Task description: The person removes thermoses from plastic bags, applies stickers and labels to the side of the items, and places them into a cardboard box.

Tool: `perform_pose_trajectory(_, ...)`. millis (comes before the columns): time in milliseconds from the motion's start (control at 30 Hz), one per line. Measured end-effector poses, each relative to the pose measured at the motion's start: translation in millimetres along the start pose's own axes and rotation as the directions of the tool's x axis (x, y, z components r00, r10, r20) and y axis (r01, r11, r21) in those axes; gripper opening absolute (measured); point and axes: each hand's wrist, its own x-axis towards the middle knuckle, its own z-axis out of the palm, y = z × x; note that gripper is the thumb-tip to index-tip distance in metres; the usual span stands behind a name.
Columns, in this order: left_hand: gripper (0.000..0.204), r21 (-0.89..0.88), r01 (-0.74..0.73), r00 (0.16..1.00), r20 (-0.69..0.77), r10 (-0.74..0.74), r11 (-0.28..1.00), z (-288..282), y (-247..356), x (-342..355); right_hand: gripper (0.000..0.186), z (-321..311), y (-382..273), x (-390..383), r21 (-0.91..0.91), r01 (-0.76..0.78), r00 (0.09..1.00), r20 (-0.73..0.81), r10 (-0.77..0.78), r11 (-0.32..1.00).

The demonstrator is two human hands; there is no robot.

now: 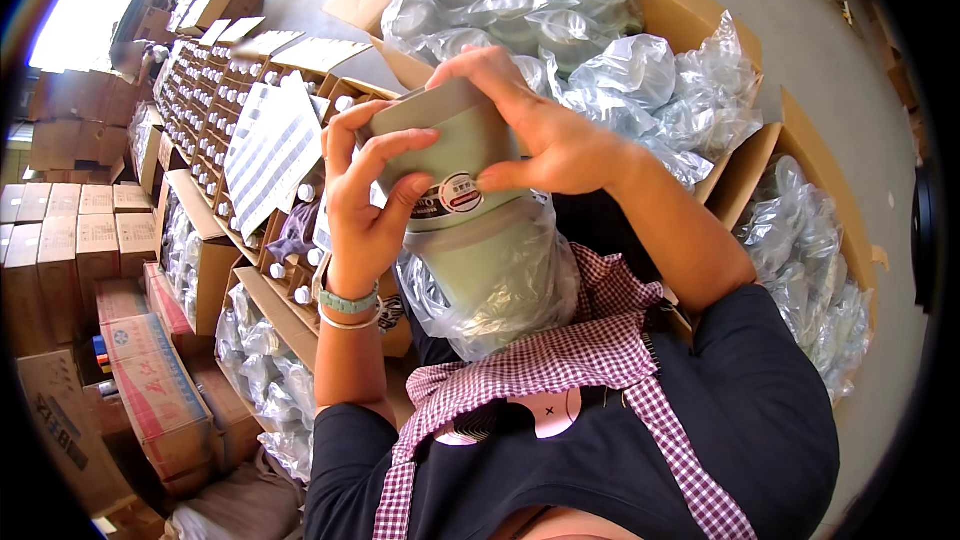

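A sage-green tapered plastic container (470,265) is held tilted over my lap, its lower body in a clear plastic bag (545,295). Its upper part is a broad grey-green lid or rim (465,135). A round red-and-white sticker (461,193) and a dark label sit on the side. My left hand (362,205) grips the left side, with fingers on the upper part and thumb by the label. From the right, my right hand (550,135) wraps over the top edge, its thumb pressed beside the sticker. The inside of the container is hidden.
Ahead stands a large open carton (690,30) of bagged containers; another bagged-goods carton (800,250) is at right. To the left are divided boxes of white-capped bottles (205,100), a printed sheet (270,155), a carton of bagged items (265,370) and stacked brown cartons (75,230).
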Motion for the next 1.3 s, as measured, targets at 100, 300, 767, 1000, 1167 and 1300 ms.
perform_pose_trajectory(100, 0.034, 0.03, -0.004, 1.0, 0.018, 0.003, 1.0, 0, 2, 0, 0.083, -4, 3, -3, 0.005, 0.003, 0.999, 0.034, -0.003, 1.0)
perform_pose_trajectory(300, 0.04, 0.141, -0.094, 0.973, 0.225, 0.06, 0.986, -17, 28, 19, 0.087, 9, -2, 3, -0.083, 0.084, 0.996, -0.034, -0.087, 0.993)
perform_pose_trajectory(767, 0.014, 0.16, -0.529, 0.8, 0.42, 0.428, 0.833, -13, 27, 38, 0.089, -1, -11, 2, -0.025, 0.08, 0.997, 0.017, -0.08, 0.996)
perform_pose_trajectory(1000, 0.015, -0.721, -0.355, 0.706, -0.624, -0.334, 0.595, -103, -59, 8, 0.074, 1, 5, -10, 0.514, 0.039, 0.991, -0.129, 0.032, 0.857)
perform_pose_trajectory(1167, 0.066, -0.894, 0.018, 0.926, -0.154, -0.345, 0.448, 8, -94, 6, 0.068, 24, 19, 5, 0.615, 0.19, 0.96, -0.278, -0.015, 0.766)
perform_pose_trajectory(1300, 0.069, -0.98, 0.053, 0.966, 0.002, -0.257, 0.191, 57, -61, 10, 0.053, 28, 33, 4, 0.837, 0.249, 0.959, -0.284, -0.003, 0.488)
